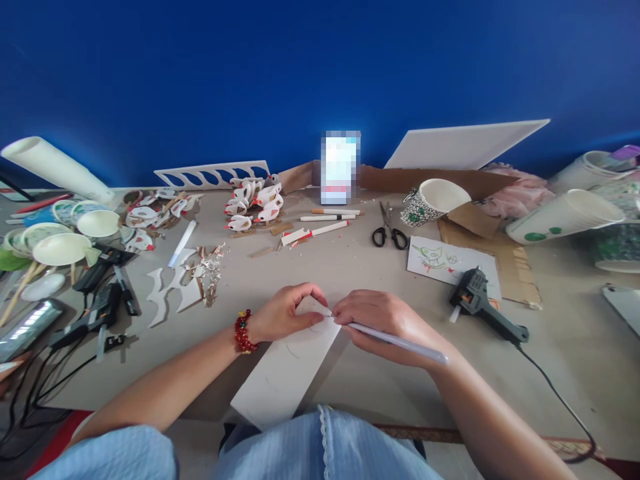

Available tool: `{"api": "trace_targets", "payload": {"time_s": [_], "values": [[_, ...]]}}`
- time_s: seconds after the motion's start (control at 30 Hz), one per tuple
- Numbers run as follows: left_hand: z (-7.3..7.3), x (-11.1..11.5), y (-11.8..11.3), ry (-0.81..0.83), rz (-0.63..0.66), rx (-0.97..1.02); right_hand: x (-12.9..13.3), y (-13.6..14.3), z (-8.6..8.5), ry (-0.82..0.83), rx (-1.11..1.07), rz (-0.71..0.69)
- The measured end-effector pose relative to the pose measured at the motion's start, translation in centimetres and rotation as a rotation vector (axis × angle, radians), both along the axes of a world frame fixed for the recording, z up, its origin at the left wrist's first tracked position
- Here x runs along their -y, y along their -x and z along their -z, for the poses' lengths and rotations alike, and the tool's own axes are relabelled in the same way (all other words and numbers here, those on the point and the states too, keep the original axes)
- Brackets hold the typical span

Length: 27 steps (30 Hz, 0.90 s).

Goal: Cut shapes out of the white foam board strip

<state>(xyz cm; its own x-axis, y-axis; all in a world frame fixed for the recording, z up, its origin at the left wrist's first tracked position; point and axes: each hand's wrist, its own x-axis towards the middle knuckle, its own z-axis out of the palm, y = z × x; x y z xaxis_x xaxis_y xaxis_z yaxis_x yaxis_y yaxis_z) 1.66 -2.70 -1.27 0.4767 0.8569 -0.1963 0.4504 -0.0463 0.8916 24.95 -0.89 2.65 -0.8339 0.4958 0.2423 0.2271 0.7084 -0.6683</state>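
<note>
A long white foam board strip (287, 377) slants from the table's front edge toward the middle, with faint curved lines drawn on it. My left hand (290, 310) grips its far end, thumb on top and fingers curled round the edge. In my right hand (380, 320) is a slim pale-lilac pen-shaped tool (400, 343), its back end pointing toward my wrist. The tool's tip meets the strip's far right edge, close to my left thumb. Whether that tip is a nib or a blade is too small to tell.
Several white bird-shaped cutouts (267, 200) lie ahead, beside cut scraps (187, 290). Black scissors (389, 230), a paper cup (435, 200) and a lit phone (340, 167) stand or lie farther back. A corded glue gun (483, 303) rests at right; more glue guns (93, 313) are left.
</note>
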Motion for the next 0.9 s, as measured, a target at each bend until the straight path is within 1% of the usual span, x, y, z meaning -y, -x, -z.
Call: {"api": "trace_targets", "payload": {"time_s": [0.3, 0.57, 0.77, 0.9], "values": [[-0.6, 0.4, -0.4, -0.062, -0.028, -0.056, 0.2, 0.1, 0.5, -0.084, 0.033, 0.004], [-0.4, 0.3, -0.3, -0.045, 0.001, -0.066, 0.4, 0.4, 0.8, -0.096, 0.061, 0.007], [-0.8, 0.1, -0.3, -0.016, 0.023, -0.043, -0.1, -0.4, -0.1, 0.015, -0.006, -0.04], [-0.9, 0.0, -0.2, -0.006, 0.04, -0.021, -0.3, -1.0, -1.0, 0.037, -0.068, -0.031]]}}
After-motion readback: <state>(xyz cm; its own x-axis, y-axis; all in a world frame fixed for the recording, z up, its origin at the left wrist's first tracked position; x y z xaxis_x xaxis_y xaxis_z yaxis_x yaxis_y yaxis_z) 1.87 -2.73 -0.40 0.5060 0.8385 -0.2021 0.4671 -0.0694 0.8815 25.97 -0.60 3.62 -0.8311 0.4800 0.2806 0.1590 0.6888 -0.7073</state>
